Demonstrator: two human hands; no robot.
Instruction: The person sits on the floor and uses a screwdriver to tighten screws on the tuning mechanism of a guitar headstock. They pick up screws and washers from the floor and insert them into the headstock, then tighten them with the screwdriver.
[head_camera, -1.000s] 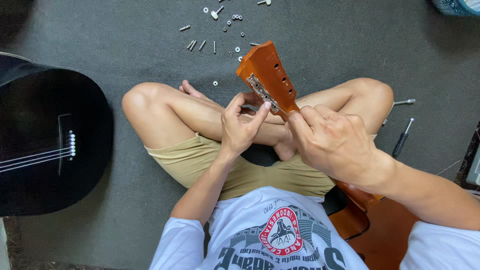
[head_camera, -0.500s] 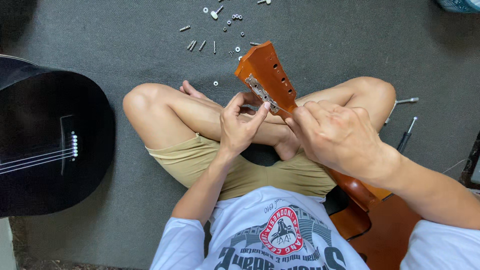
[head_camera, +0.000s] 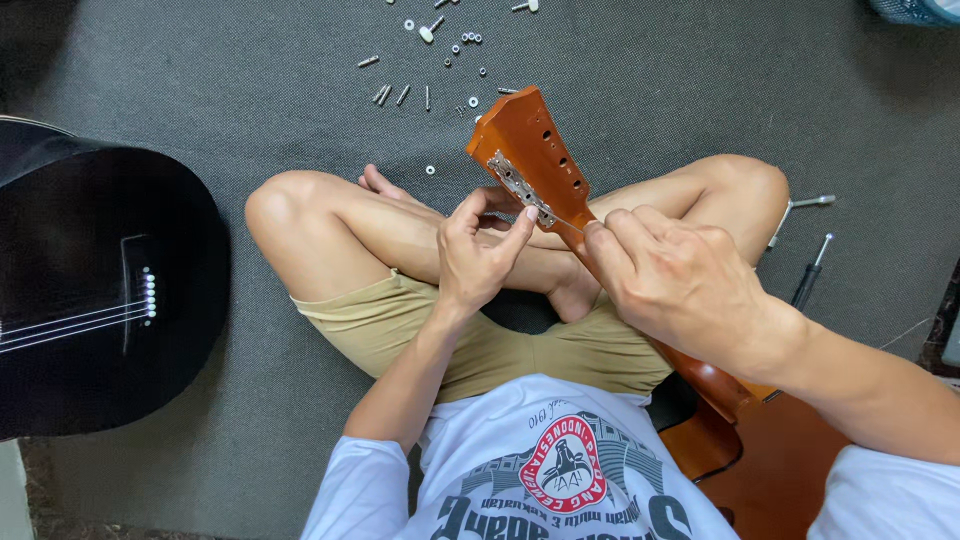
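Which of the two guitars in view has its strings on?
The black guitar lying on the grey carpet: white strings cross its body. The brown wooden guitar in both hands shows none.

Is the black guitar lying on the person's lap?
No, the black guitar lies on the grey carpet beside the left knee; the brown guitar's headstock is over the lap.

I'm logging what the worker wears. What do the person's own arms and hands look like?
Both hands, left hand and right hand, are bare: no gloves, rings or watch visible. The forearms are uncovered; short white sleeves of a printed T-shirt end near the elbows.
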